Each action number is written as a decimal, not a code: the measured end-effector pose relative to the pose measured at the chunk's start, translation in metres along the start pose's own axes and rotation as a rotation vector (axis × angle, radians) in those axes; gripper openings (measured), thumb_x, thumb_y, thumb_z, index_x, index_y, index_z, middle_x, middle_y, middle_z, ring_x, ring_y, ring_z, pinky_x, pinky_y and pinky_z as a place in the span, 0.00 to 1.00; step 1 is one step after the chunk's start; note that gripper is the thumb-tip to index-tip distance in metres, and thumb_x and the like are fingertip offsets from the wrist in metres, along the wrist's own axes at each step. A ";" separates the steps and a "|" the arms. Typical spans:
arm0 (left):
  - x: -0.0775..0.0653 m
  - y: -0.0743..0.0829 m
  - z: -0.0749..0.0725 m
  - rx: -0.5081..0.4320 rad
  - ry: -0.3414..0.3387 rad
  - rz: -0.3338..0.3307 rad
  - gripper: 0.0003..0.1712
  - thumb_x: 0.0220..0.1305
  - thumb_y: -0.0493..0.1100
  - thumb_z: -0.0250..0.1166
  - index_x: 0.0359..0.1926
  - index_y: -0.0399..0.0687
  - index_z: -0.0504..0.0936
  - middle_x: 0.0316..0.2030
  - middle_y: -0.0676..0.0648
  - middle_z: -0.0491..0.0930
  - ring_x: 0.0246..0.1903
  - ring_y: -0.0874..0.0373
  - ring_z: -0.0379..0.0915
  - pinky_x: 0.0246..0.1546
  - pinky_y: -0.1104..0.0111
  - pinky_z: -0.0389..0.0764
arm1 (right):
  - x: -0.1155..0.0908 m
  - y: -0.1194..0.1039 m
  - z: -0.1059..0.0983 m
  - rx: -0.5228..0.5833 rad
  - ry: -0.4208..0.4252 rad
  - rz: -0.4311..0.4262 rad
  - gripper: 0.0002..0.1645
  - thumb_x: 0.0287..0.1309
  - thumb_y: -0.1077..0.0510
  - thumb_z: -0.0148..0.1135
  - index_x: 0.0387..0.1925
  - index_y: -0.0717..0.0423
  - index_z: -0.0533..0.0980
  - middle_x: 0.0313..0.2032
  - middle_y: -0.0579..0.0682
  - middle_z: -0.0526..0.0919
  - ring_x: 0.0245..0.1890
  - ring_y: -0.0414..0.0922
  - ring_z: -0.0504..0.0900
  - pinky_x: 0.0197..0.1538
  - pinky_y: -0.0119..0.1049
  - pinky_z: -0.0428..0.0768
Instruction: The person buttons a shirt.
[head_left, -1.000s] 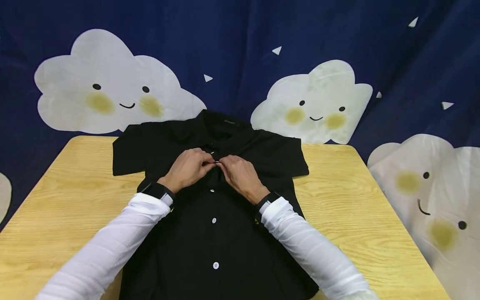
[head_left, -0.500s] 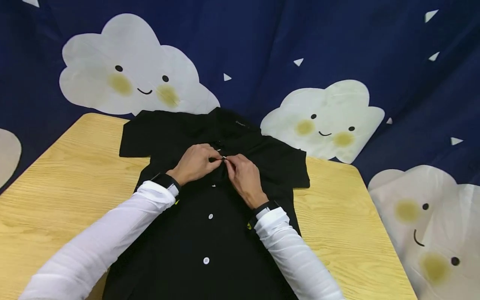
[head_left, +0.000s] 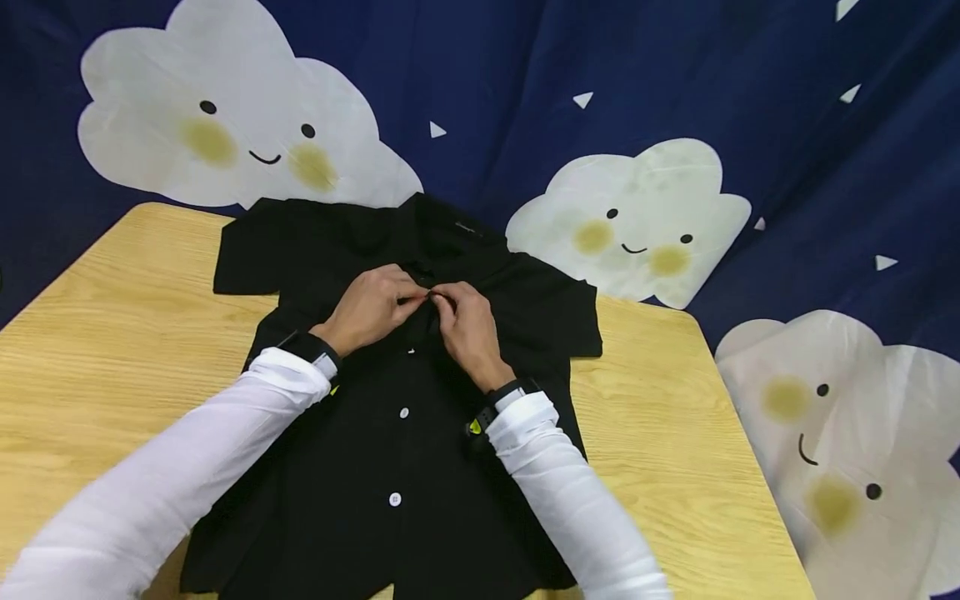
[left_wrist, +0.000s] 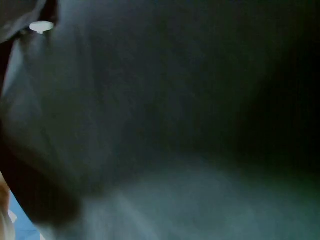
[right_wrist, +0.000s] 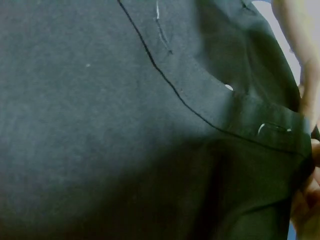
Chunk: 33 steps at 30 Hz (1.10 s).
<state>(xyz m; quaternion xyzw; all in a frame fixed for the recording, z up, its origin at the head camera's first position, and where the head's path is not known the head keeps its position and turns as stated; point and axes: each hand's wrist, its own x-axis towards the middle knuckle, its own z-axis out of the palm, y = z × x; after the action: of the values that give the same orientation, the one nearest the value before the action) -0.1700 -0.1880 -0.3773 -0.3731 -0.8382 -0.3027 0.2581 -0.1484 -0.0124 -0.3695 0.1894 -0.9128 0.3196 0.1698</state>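
A black short-sleeved shirt [head_left: 337, 492] lies spread on the table, collar away from me. At its upper front, below the collar, my left hand [head_left: 373, 305] pinches the front edge between thumb and fingers. Right against those fingertips, my right hand [head_left: 469, 327] pinches the same spot, hiding what lies between them. Down the front below run white buttons, among them a middle one [head_left: 404, 412] and a lower one [head_left: 395, 499]. A white button [left_wrist: 41, 26] also shows in the left wrist view. The right wrist view shows the stitched placket [right_wrist: 200, 107] with slit-like buttonholes [right_wrist: 274, 127].
The wooden table [head_left: 645, 450] extends on both sides of the shirt. Behind it hangs a dark blue curtain [head_left: 480, 50] printed with smiling white clouds [head_left: 637, 183]. White sleeves [head_left: 172, 467] and black wrist straps [head_left: 307, 346] cover my forearms.
The head view has tilted and shifted, bringing the shirt's hem into view. Both hands stay at the same part of the front; the white glint between their fingertips is now hidden.
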 end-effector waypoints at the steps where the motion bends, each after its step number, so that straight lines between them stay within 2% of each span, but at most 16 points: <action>1: -0.001 -0.001 0.001 0.013 0.005 0.016 0.04 0.57 0.33 0.69 0.34 0.38 0.88 0.31 0.46 0.84 0.33 0.53 0.76 0.35 0.63 0.77 | 0.000 0.001 0.000 0.022 -0.017 0.010 0.11 0.67 0.59 0.56 0.43 0.58 0.82 0.39 0.50 0.81 0.38 0.42 0.79 0.41 0.35 0.76; 6: -0.005 -0.008 0.007 0.111 0.001 0.103 0.04 0.57 0.33 0.68 0.34 0.38 0.87 0.30 0.46 0.83 0.33 0.52 0.75 0.36 0.62 0.77 | -0.001 0.006 0.004 0.028 -0.069 0.018 0.11 0.66 0.62 0.57 0.46 0.58 0.82 0.39 0.50 0.80 0.37 0.42 0.78 0.41 0.33 0.75; 8: -0.005 -0.010 0.007 0.161 -0.016 0.110 0.04 0.57 0.33 0.67 0.35 0.38 0.87 0.31 0.45 0.83 0.34 0.51 0.75 0.37 0.61 0.76 | 0.000 0.007 0.007 0.020 -0.095 0.023 0.12 0.66 0.61 0.56 0.47 0.58 0.82 0.39 0.50 0.80 0.38 0.43 0.78 0.42 0.33 0.75; 10: -0.006 -0.011 0.008 0.224 -0.065 0.093 0.06 0.60 0.35 0.66 0.37 0.40 0.87 0.33 0.44 0.83 0.36 0.49 0.75 0.38 0.59 0.76 | 0.000 0.009 0.006 0.008 -0.147 0.041 0.14 0.67 0.59 0.56 0.50 0.57 0.81 0.42 0.50 0.80 0.41 0.42 0.78 0.44 0.33 0.75; 13: -0.007 -0.010 0.006 0.295 -0.147 0.014 0.10 0.61 0.37 0.64 0.43 0.41 0.86 0.41 0.41 0.82 0.41 0.46 0.75 0.41 0.56 0.75 | 0.001 0.011 0.000 0.006 -0.257 0.065 0.17 0.68 0.55 0.54 0.55 0.55 0.78 0.49 0.50 0.80 0.49 0.43 0.77 0.53 0.35 0.73; 15: -0.007 -0.008 0.002 0.314 -0.171 -0.032 0.14 0.61 0.37 0.62 0.48 0.42 0.85 0.45 0.39 0.80 0.43 0.44 0.74 0.43 0.54 0.74 | 0.000 0.014 -0.009 0.014 -0.287 0.092 0.19 0.69 0.54 0.52 0.56 0.55 0.78 0.52 0.50 0.79 0.53 0.43 0.76 0.57 0.36 0.70; 18: -0.010 -0.003 -0.007 0.259 -0.128 -0.066 0.16 0.58 0.35 0.62 0.48 0.40 0.84 0.44 0.39 0.78 0.41 0.44 0.72 0.41 0.55 0.74 | -0.001 0.017 -0.025 0.044 -0.223 0.121 0.18 0.71 0.54 0.49 0.53 0.56 0.79 0.51 0.51 0.79 0.52 0.44 0.76 0.56 0.37 0.70; 20: -0.014 0.000 -0.014 0.209 -0.115 -0.053 0.12 0.56 0.33 0.63 0.42 0.40 0.85 0.39 0.41 0.77 0.36 0.47 0.71 0.37 0.57 0.74 | -0.002 0.017 -0.034 0.046 -0.141 0.130 0.16 0.71 0.54 0.49 0.49 0.55 0.81 0.47 0.50 0.80 0.46 0.43 0.76 0.52 0.38 0.72; 23: -0.024 0.010 -0.021 0.130 -0.203 -0.032 0.05 0.55 0.33 0.64 0.33 0.43 0.84 0.32 0.47 0.74 0.29 0.54 0.69 0.30 0.61 0.73 | -0.009 0.011 -0.048 0.037 -0.076 0.142 0.14 0.68 0.53 0.52 0.41 0.53 0.82 0.39 0.46 0.80 0.36 0.42 0.75 0.42 0.37 0.73; 25: -0.031 0.018 -0.023 0.098 -0.287 -0.043 0.03 0.55 0.35 0.65 0.32 0.46 0.84 0.31 0.51 0.74 0.27 0.58 0.69 0.29 0.63 0.73 | -0.018 0.005 -0.053 0.018 -0.110 0.153 0.11 0.65 0.53 0.54 0.35 0.50 0.82 0.33 0.43 0.79 0.30 0.40 0.74 0.36 0.36 0.73; 29: -0.037 0.028 -0.015 0.031 -0.394 -0.089 0.06 0.58 0.35 0.66 0.37 0.46 0.85 0.34 0.51 0.76 0.29 0.59 0.72 0.32 0.63 0.75 | -0.037 -0.008 -0.050 -0.061 -0.329 0.181 0.09 0.61 0.52 0.57 0.29 0.47 0.81 0.23 0.40 0.77 0.22 0.38 0.74 0.27 0.34 0.72; 31: -0.036 0.032 -0.009 -0.012 -0.426 -0.113 0.07 0.58 0.34 0.66 0.39 0.44 0.84 0.36 0.50 0.77 0.31 0.58 0.74 0.35 0.62 0.76 | -0.044 -0.013 -0.043 -0.121 -0.416 0.188 0.10 0.62 0.49 0.57 0.32 0.48 0.80 0.24 0.41 0.77 0.22 0.38 0.75 0.26 0.34 0.72; 33: -0.033 0.034 -0.004 -0.024 -0.454 -0.119 0.08 0.58 0.33 0.66 0.39 0.42 0.84 0.36 0.48 0.78 0.33 0.56 0.75 0.37 0.61 0.76 | -0.047 -0.015 -0.036 -0.179 -0.436 0.207 0.12 0.63 0.46 0.58 0.37 0.49 0.80 0.28 0.42 0.77 0.24 0.39 0.76 0.27 0.36 0.73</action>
<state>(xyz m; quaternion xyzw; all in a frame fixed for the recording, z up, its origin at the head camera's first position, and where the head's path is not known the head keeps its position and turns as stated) -0.1233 -0.1879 -0.3859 -0.3846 -0.8916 -0.2355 0.0402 -0.0942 0.0111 -0.3556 0.1439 -0.9669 0.2049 -0.0487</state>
